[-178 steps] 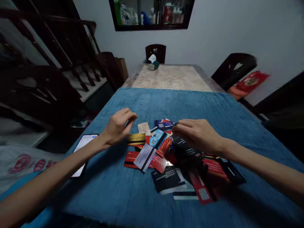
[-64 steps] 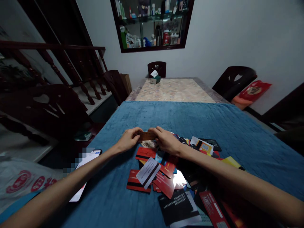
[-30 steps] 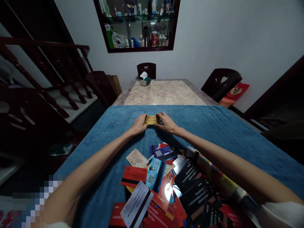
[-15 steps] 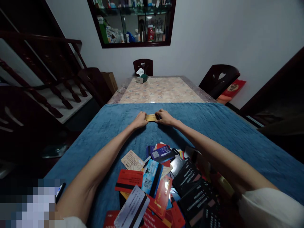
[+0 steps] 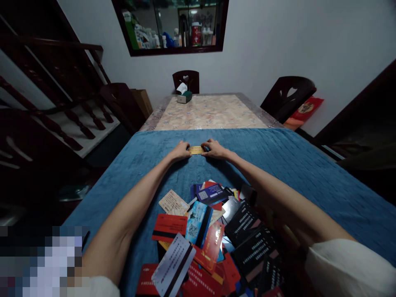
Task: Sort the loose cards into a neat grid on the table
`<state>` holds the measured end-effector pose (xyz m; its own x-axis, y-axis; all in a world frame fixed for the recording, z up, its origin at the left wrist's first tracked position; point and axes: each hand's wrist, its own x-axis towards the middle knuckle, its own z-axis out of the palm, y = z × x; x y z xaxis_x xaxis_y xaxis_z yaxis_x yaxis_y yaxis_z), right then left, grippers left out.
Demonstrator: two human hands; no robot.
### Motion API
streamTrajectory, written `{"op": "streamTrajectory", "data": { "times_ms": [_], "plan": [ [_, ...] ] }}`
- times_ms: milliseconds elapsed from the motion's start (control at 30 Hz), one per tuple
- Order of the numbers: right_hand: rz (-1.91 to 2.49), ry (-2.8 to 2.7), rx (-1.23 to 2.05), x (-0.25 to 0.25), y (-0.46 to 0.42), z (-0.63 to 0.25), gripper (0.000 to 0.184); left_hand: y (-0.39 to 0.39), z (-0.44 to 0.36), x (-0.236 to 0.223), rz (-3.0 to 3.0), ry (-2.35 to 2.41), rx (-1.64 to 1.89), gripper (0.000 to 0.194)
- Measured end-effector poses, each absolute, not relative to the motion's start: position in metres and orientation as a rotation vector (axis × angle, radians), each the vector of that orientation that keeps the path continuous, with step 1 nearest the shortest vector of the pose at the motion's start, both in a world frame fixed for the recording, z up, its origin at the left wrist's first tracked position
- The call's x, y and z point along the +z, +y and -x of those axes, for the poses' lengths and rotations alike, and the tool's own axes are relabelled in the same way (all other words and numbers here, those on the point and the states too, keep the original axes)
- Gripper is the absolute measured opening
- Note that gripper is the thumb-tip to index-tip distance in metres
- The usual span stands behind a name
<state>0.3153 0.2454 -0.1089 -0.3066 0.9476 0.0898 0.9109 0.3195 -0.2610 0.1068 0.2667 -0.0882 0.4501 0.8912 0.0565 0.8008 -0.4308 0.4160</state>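
1. Background: plain matte wall with a dark-framed glass cabinet (image 5: 176,51), beyond the card pile (image 5: 213,251). Patterned, glossy tabletop (image 5: 210,111) lies past the pile, toward the wall; soft, rippled blue cloth (image 5: 148,144) lies under the pile.
2. Gold card (image 5: 196,150): thin, rectangular, printed with dark characters. Location: over the cloth, beyond the far edge of the pile. Contact with the cloth: cannot tell.
3. Left hand (image 5: 180,151): fingers bent, grasping one short end of the gold card.
4. Right hand (image 5: 215,149): fingers curled, grasping the opposite short end.
5. Pile composition: flat, overlapping, round-cornered cards. Black cards (image 5: 252,253) on its right side; silver-grey card (image 5: 173,264) with dark stripe, at its near left; beige card (image 5: 173,202) at its far left; glossy blue picture card (image 5: 198,222) near its middle.
6. Tissue box (image 5: 184,97): green and grey, crumpled white tissue upright; well beyond the pile, on the tabletop.
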Motion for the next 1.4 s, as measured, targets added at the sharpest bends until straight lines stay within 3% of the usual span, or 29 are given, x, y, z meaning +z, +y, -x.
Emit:
{"op": "streamTrajectory", "data": {
  "times_ms": [200, 333, 500, 700, 1400],
  "plan": [
    [1.701, -2.348, 0.243, -0.114, 0.248, -0.317, 0.043, 0.265, -0.107, -0.087, -2.406, 1.407, 0.379, 0.020],
    [1.729, -2.329, 0.242, -0.114, 0.247, -0.316, 0.046, 0.258, -0.110, -0.090, -2.405, 1.439, 0.427, 0.030],
    [1.742, -2.327, 0.238, -0.111, 0.244, -0.313, 0.047, 0.240, -0.105, -0.089, -2.374, 1.468, 0.518, 0.057],
    [1.743, -2.292, 0.220, -0.100, 0.224, -0.309, 0.064, 0.205, -0.084, -0.077, -2.360, 1.429, 0.529, 0.054],
    [1.008, -2.513, 0.272, -0.056, 0.071, -0.260, 0.024, 0.015, -0.028, -0.052, -2.563, 1.238, 0.370, 0.036]
  ]
}}
